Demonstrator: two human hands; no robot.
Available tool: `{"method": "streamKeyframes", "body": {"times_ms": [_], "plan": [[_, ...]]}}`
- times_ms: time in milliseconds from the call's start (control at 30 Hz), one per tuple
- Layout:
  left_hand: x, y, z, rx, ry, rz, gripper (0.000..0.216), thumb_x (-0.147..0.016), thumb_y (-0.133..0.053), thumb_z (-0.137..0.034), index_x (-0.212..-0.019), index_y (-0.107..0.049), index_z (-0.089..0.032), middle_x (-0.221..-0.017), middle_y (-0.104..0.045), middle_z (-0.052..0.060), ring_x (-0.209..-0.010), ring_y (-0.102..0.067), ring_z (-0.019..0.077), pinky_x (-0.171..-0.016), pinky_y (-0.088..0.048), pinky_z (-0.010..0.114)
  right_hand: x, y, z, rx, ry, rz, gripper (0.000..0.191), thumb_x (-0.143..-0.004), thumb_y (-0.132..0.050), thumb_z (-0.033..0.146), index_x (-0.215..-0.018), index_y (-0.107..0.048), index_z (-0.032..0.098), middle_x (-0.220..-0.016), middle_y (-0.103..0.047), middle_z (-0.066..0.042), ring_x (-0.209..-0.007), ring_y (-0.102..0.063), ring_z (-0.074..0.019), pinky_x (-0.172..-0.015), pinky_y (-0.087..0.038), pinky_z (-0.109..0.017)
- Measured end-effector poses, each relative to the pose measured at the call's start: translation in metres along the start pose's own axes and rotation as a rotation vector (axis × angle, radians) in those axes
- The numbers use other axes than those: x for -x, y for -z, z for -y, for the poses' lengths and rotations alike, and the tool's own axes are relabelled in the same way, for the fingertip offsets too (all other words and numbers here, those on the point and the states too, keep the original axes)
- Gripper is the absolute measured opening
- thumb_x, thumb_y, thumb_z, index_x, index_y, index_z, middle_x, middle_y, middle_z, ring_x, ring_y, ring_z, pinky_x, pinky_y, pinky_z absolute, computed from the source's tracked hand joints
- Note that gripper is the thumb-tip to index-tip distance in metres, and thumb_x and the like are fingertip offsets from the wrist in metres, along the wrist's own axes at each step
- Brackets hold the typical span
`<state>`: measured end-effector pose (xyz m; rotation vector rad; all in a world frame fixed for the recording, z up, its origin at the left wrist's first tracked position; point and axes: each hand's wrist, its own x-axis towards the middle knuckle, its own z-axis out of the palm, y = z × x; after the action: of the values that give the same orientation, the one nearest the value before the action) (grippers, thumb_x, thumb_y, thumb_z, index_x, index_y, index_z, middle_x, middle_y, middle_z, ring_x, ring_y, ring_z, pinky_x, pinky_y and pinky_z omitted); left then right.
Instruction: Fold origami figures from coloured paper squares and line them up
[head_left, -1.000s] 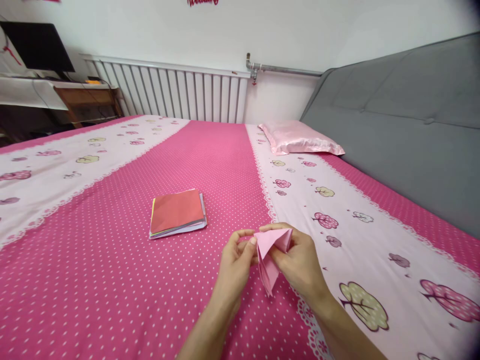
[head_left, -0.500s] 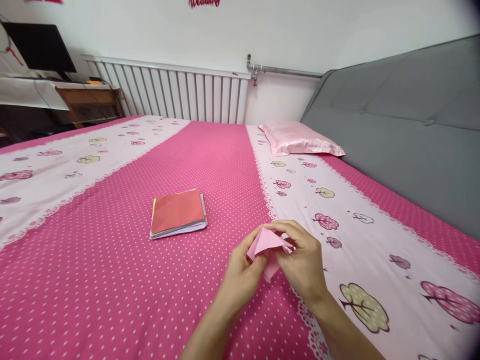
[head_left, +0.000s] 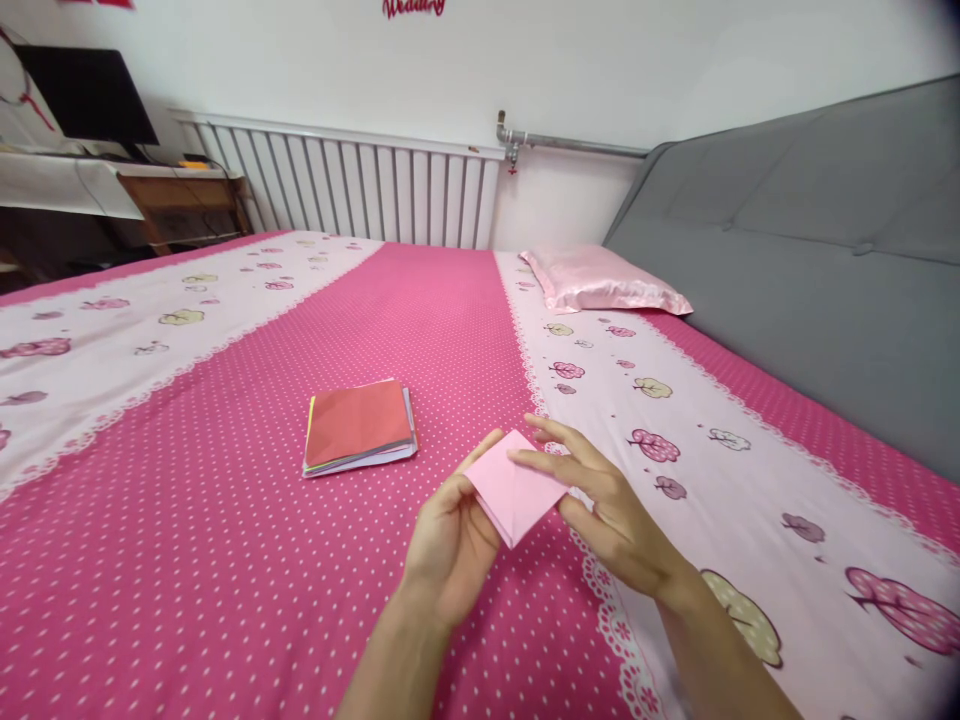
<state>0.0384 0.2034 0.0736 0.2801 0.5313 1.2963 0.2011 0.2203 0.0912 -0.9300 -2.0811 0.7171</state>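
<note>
So on my end, lowest in frame, I've got the left hand [head_left: 454,540] half closed around the left corner of a folded pink paper square [head_left: 517,495], fingers tucked underneath. Looks like it's doing the supporting, basically a little table in midair. The right hand [head_left: 611,510] is looser, fingers fanned apart, index fingertip resting on the top face, probably to press it flat. Its thumb is up by the right corner, but I can't tell if it's really pinching.

The paper sits just below and right of frame centre, held above the bed and turned like a diamond with one corner pointing back at me. Pale pink, pretty flat and tidy, faint crease down the middle, and you can see layers along the lower-left edge.

A bit farther out, left of centre, there's a stack of coloured paper [head_left: 356,425], red on top, lying on the polka-dot bedspread [head_left: 420,330]. I'd guess it's parked there to be reachable without crowding the hands. Behind that: pink satin pillow [head_left: 600,280] right of centre by the grey padded headboard [head_left: 810,190], white radiator [head_left: 390,190] along the wall, black monitor [head_left: 88,95] upper left.
</note>
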Motion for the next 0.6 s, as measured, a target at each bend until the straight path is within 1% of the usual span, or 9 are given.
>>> {"method": "streamKeyframes", "body": {"times_ms": [67, 133, 233, 300, 367, 467, 533, 600], "plan": [[0.001, 0.001, -0.004, 0.079, 0.019, 0.055, 0.054, -0.075, -0.042, -0.012, -0.129, -0.044, -0.013, -0.109, -0.064, 0.011, -0.098, -0.061, 0.0228, -0.083, -0.048, 0.034, 0.000, 0.005, 0.002, -0.077, -0.008, 0.050, 0.047, -0.079, -0.045, 0.013, -0.120, -0.054, 0.034, -0.142, -0.033, 0.003, -0.124, -0.036, -0.0260, -0.102, -0.029, -0.050], [0.002, 0.001, -0.005, 0.117, 0.007, 0.090, 0.053, -0.076, -0.043, -0.016, -0.129, -0.044, -0.010, -0.110, -0.064, 0.012, -0.100, -0.060, 0.0238, -0.084, -0.048, 0.034, 0.000, 0.006, 0.003, -0.136, -0.006, 0.054, 0.041, -0.081, -0.046, 0.020, -0.119, -0.056, 0.033, -0.141, -0.035, 0.002, -0.124, -0.037, -0.0268, -0.102, -0.028, -0.051], [0.004, 0.000, -0.001, 0.040, -0.033, 0.086, 0.046, -0.080, -0.050, -0.018, -0.126, -0.048, -0.012, -0.109, -0.064, 0.011, -0.099, -0.060, 0.0220, -0.085, -0.048, 0.031, -0.003, -0.002, 0.001, -0.141, -0.040, -0.049, 0.029, -0.085, -0.047, 0.026, -0.109, -0.062, 0.031, -0.133, -0.046, -0.001, -0.120, -0.042, -0.0248, -0.102, -0.030, -0.048], [0.005, -0.003, 0.004, -0.070, -0.077, 0.079, 0.043, -0.080, -0.055, -0.016, -0.123, -0.051, -0.015, -0.107, -0.065, 0.009, -0.096, -0.061, 0.0195, -0.084, -0.048, 0.028, -0.004, -0.009, -0.003, -0.117, -0.070, -0.134, 0.022, -0.083, -0.054, 0.028, -0.101, -0.066, 0.029, -0.122, -0.055, -0.003, -0.115, -0.047, -0.0238, -0.099, -0.034, -0.046], [0.005, -0.004, 0.009, -0.155, -0.111, 0.083, 0.039, -0.080, -0.058, -0.014, -0.118, -0.055, -0.016, -0.102, -0.067, 0.008, -0.092, -0.062, 0.0177, -0.082, -0.048, 0.026, -0.005, -0.015, -0.007, -0.118, -0.101, -0.189, 0.017, -0.077, -0.062, 0.029, -0.093, -0.068, 0.027, -0.109, -0.062, -0.005, -0.107, -0.053, -0.0233, -0.092, -0.041, -0.043], [0.003, -0.006, 0.013, -0.206, -0.125, 0.061, 0.031, -0.080, -0.060, -0.018, -0.111, -0.061, -0.015, -0.093, -0.069, 0.008, -0.085, -0.064, 0.0166, -0.077, -0.049, 0.025, -0.004, -0.019, -0.009, -0.214, -0.180, -0.227, 0.013, -0.075, -0.065, 0.028, -0.087, -0.067, 0.024, -0.093, -0.066, -0.004, -0.091, -0.060, -0.0200, -0.078, -0.048, -0.035], [0.002, -0.005, 0.014, -0.220, -0.133, 0.033, 0.029, -0.079, -0.061, -0.021, -0.107, -0.063, -0.015, -0.088, -0.069, 0.008, -0.079, -0.064, 0.0156, -0.073, -0.049, 0.024, -0.004, -0.019, -0.010, -0.322, -0.241, -0.263, 0.010, -0.073, -0.066, 0.026, -0.083, -0.065, 0.023, -0.082, -0.066, -0.001, -0.077, -0.061, -0.0157, -0.069, -0.049, -0.030], [0.001, -0.003, 0.013, -0.252, -0.138, 0.014, 0.026, -0.078, -0.062, -0.024, -0.103, -0.065, -0.015, -0.084, -0.069, 0.007, -0.074, -0.063, 0.0141, -0.069, -0.049, 0.023, -0.004, -0.018, -0.010, -0.419, -0.273, -0.319, 0.010, -0.071, -0.069, 0.024, -0.078, -0.062, 0.022, -0.073, -0.064, 0.002, -0.067, -0.059, -0.0120, -0.063, -0.048, -0.025]]}}
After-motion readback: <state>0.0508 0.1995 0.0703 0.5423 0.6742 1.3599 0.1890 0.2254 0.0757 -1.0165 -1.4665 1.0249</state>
